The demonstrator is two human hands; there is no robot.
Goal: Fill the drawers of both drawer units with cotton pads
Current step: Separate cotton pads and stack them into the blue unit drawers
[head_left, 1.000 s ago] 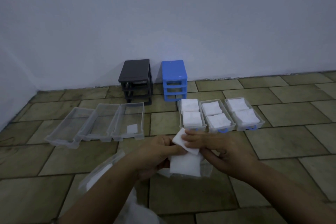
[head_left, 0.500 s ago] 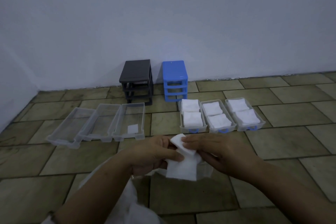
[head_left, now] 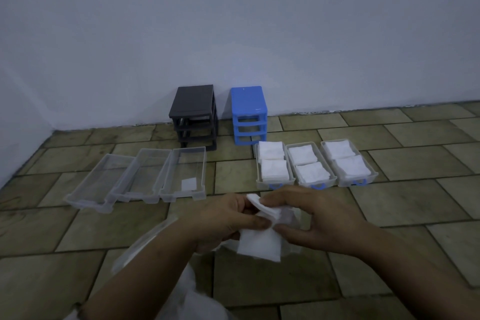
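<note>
1. Cotton pads [head_left: 259, 243] sat low centre of frame, a white stack held between both hands above the tiled floor [head_left: 389, 254].
2. Left hand [head_left: 220, 223] gripped the stack, thumb curled over its top edge; right hand [head_left: 319, 218] pinched one pad [head_left: 262, 206] off the top, fingertip and thumb pressed on it. Neither hand spread.
3. Risk: thin pads cling, so more than one could peel off together. Cause: a pinch with too little shear between layers.
4. Risk: stack could slip or fan out of the left hand. Cause: soft, compressible material, held only at one edge.
5. Risk: a light pad dropped from height could drift and land outside a drawer. Cause: no mass, and drawers set further up the frame.
6. Risk: loose clear packaging [head_left: 140, 244], lower left, could snag the forearm.
7. Look of the pads: square, white, soft-edged, slightly fluffy; hard to count in this dim light.
8. Three clear drawers with blue handles [head_left: 315, 163], right of centre, each held two piles of pads and looked full.
9. Three clear drawers [head_left: 137, 174], left of centre, near empty; only the rightmost held one pad [head_left: 188, 184].
10. Black unit [head_left: 193, 115] and blue unit [head_left: 248, 114] stood against the wall, slots empty. Judged roughly half done.
</note>
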